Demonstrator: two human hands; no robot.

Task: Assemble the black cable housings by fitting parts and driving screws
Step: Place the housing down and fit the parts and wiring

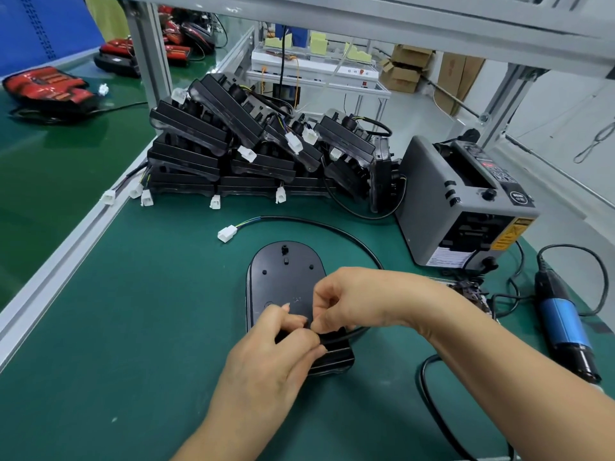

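Note:
A black oval cable housing (286,277) lies flat on the green mat in front of me, its back face up with several screw holes showing. Its black cable (332,227) loops away to the right and back to a white connector (227,233). My left hand (276,357) and my right hand (352,297) meet over the housing's near end, fingers pinched together on a small black part where the cable enters. The part itself is mostly hidden by my fingers.
A pile of black housings (259,148) with white plugs fills the back of the mat. A grey tape dispenser (466,201) stands at the right. A blue electric screwdriver (565,324) lies at the far right, with its cable (432,404) near my right forearm. Red units (50,84) lie on the conveyor at left.

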